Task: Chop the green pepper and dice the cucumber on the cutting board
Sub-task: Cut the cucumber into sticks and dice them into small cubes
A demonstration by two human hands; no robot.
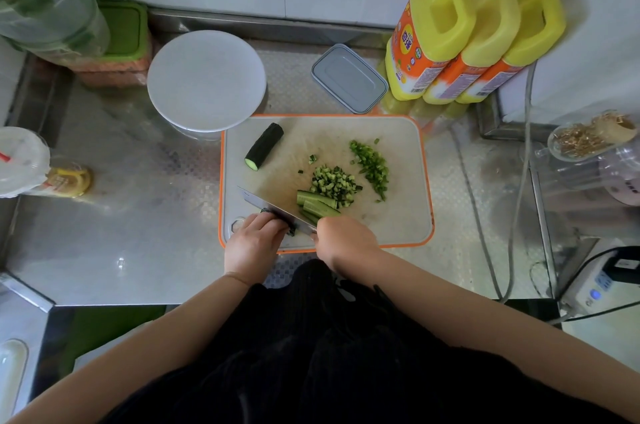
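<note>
While the right hand (341, 238) curls its fingers round the handle of a knife (273, 207), the blade lies slanted across the near left part of the cutting board (398, 216), its tip pointing away to the left. The left hand (254, 240) rests on the near edge of the board with its fingers bent over a dark green piece of cucumber (291, 228) that shows just under the blade; how firmly it is pinched cannot be told, as the hand hides most of it. Just beyond the right hand lie a few long cucumber strips (317, 204), side by side and touching a heap of diced cucumber (332, 183) in the middle of the board. To the right of that heap, a little apart, sits a narrow pile of chopped green pepper (370, 164). An uncut cucumber chunk (265, 146) lies tilted at the far left corner of the board, well apart from the piles. The board, white with an orange rim, lies on a steel tabletop (138, 216). Behind it stand a white round lid (206, 81) on a container, a grey lidded box (349, 77), and three yellow bottles (474, 43) with orange caps against the wall.
</note>
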